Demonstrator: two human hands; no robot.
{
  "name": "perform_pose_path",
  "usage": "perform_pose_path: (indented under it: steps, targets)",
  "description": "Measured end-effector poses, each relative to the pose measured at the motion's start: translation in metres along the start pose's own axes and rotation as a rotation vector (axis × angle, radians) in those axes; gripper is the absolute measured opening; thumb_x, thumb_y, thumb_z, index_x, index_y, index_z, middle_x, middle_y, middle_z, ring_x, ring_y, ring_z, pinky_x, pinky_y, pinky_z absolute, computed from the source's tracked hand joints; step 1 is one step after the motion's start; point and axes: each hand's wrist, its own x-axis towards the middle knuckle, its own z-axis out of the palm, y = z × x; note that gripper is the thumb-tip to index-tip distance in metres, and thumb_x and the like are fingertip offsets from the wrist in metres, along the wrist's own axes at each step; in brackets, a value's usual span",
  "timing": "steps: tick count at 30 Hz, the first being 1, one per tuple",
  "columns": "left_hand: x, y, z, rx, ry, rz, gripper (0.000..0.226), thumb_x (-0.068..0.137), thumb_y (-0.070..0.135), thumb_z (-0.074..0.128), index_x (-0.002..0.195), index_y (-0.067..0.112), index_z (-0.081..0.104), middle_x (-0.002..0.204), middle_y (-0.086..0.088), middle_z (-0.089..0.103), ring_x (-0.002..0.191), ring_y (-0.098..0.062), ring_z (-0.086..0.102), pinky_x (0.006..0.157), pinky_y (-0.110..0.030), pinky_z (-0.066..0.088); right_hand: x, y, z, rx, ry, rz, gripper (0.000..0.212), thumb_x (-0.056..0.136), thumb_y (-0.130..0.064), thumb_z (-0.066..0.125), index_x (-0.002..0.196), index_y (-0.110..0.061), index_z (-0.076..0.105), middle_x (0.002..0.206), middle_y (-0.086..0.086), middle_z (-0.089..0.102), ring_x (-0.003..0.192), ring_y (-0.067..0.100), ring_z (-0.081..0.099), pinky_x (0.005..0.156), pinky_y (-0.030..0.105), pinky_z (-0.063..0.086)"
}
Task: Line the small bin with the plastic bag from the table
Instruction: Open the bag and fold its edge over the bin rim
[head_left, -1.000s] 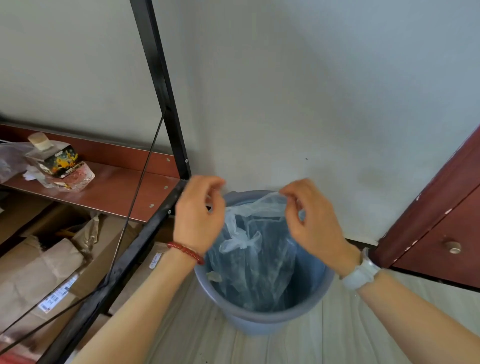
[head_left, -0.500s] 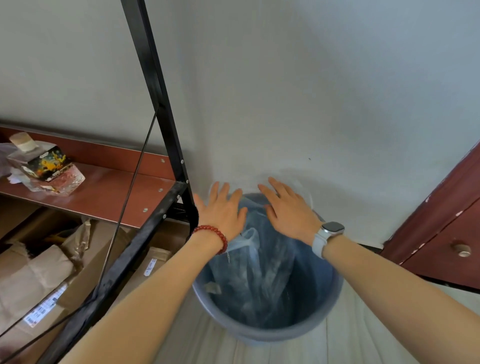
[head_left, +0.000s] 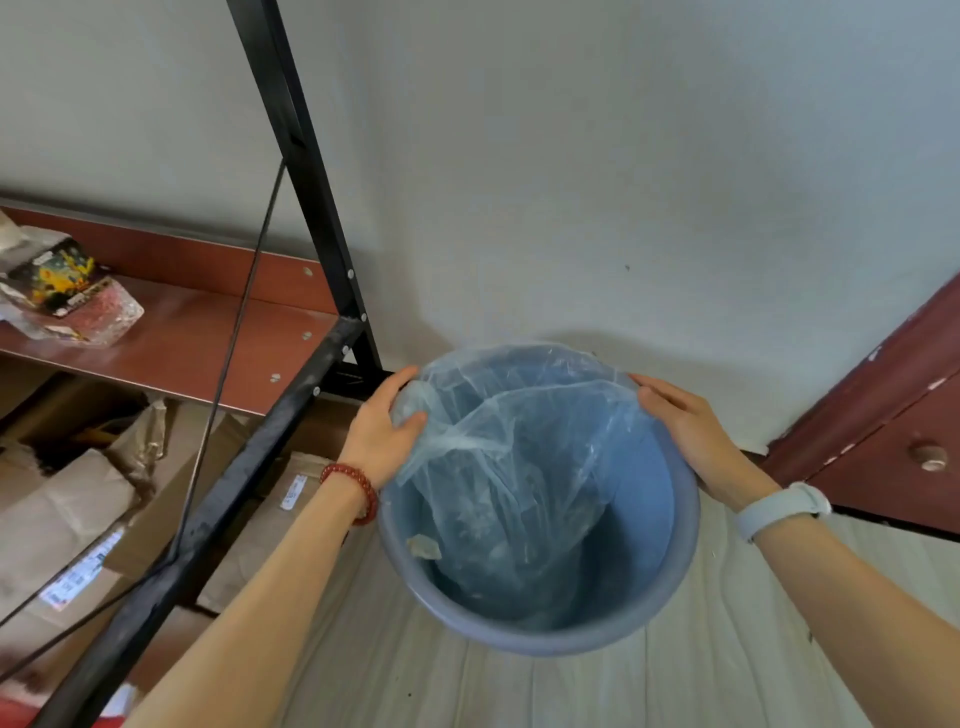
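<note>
A small round blue bin (head_left: 524, 631) stands on the pale floor by the wall. A thin clear plastic bag (head_left: 511, 457) hangs inside it, its mouth stretched over the far rim while the near rim stays bare. My left hand (head_left: 382, 434), with a red bead bracelet at the wrist, pinches the bag's edge at the bin's left rim. My right hand (head_left: 691, 431), a white watch on its wrist, presses the bag's edge over the right rim.
A black metal shelf frame (head_left: 291, 156) rises just left of the bin, its reddish-brown shelf (head_left: 187, 338) carrying a wrapped colourful box (head_left: 62, 280). Cardboard boxes (head_left: 67, 499) sit under the shelf. A dark red door (head_left: 893, 426) is at the right.
Both hands moved from the bag's gathered top outward to the bin's left and right sides. The bag's mouth has spread open and now covers the far rim.
</note>
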Motion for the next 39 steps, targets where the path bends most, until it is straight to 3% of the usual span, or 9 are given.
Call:
perform_pose_path:
  steps: [10,13,16,20,23,27,30,34,39]
  targets:
    - [0.008,0.01,0.031,-0.302,0.219,-0.095,0.029,0.082,0.01,0.064,0.11,0.005,0.061,0.107,-0.008,0.061,0.097,-0.019,0.057,0.078,-0.019,0.047,-0.015,0.022,-0.029,-0.027,0.435,-0.09,0.024,0.095,-0.012,0.043,0.108,-0.008,0.063,0.102,0.005,0.061,0.094,0.017,0.054,0.075,0.018,0.045]
    - [-0.008,0.003,0.03,-0.441,0.176,-0.234,0.022,0.084,0.018,0.062,0.104,0.008,0.063,0.092,-0.003,0.064,0.083,-0.017,0.059,0.076,-0.026,0.051,-0.035,0.043,-0.037,-0.222,0.395,-0.129,0.021,0.094,-0.007,0.043,0.098,-0.005,0.063,0.096,0.009,0.062,0.086,0.017,0.053,0.063,0.0,0.039]
    - [-0.023,-0.005,0.023,-0.364,0.05,-0.311,0.019,0.084,0.028,0.062,0.096,0.014,0.063,0.096,-0.007,0.064,0.092,-0.024,0.06,0.087,-0.039,0.048,-0.054,0.061,-0.038,-0.347,0.346,-0.127,0.022,0.089,-0.006,0.045,0.102,-0.003,0.062,0.104,0.018,0.062,0.088,0.019,0.053,0.069,0.007,0.04]
    - [-0.041,-0.002,0.01,-0.04,0.224,0.044,0.055,0.082,0.028,0.064,0.13,0.013,0.042,0.131,-0.003,0.043,0.113,-0.013,0.046,0.094,-0.031,0.042,-0.063,0.046,-0.047,-0.348,0.469,-0.311,0.053,0.073,-0.014,0.036,0.123,-0.002,0.048,0.115,0.006,0.043,0.107,0.022,0.048,0.083,0.003,0.037]
    - [-0.058,0.008,0.006,0.298,0.185,0.402,0.055,0.074,0.046,0.06,0.12,0.015,0.054,0.124,-0.002,0.048,0.117,-0.014,0.04,0.102,-0.029,0.033,-0.067,0.026,-0.043,-0.456,0.373,-0.473,0.057,0.076,-0.026,0.039,0.13,-0.007,0.043,0.126,-0.001,0.04,0.118,0.011,0.039,0.101,0.019,0.033]
    - [-0.063,0.013,0.018,0.626,0.073,0.396,0.04,0.073,0.041,0.069,0.107,0.019,0.065,0.121,-0.005,0.056,0.118,-0.026,0.042,0.097,-0.041,0.033,-0.058,0.023,-0.026,-0.672,0.314,-0.416,0.044,0.077,-0.023,0.054,0.118,-0.01,0.056,0.124,0.012,0.053,0.119,0.027,0.046,0.102,0.031,0.032]
    - [-0.062,0.005,0.023,0.51,0.183,0.403,0.016,0.08,0.016,0.067,0.093,0.008,0.07,0.106,-0.011,0.062,0.108,-0.029,0.049,0.09,-0.036,0.04,-0.059,0.024,-0.025,-0.594,0.421,-0.35,0.014,0.083,-0.01,0.06,0.094,-0.005,0.066,0.107,0.017,0.056,0.099,0.023,0.054,0.086,0.02,0.036]
    - [-0.06,0.006,0.028,0.349,0.268,0.383,0.014,0.085,0.009,0.058,0.095,0.002,0.066,0.103,-0.015,0.062,0.101,-0.027,0.053,0.081,-0.027,0.04,-0.063,0.026,-0.02,-0.439,0.531,-0.349,0.01,0.086,-0.004,0.055,0.093,-0.001,0.062,0.099,0.017,0.056,0.088,0.013,0.049,0.08,0.025,0.043]
    - [-0.036,0.011,0.029,0.289,0.317,0.443,0.02,0.086,0.01,0.057,0.103,0.002,0.065,0.111,-0.018,0.058,0.104,-0.027,0.055,0.091,-0.031,0.045,-0.049,0.022,-0.016,-0.375,0.571,-0.358,0.012,0.087,-0.004,0.053,0.094,0.001,0.061,0.104,0.023,0.056,0.091,0.017,0.049,0.075,0.009,0.041]
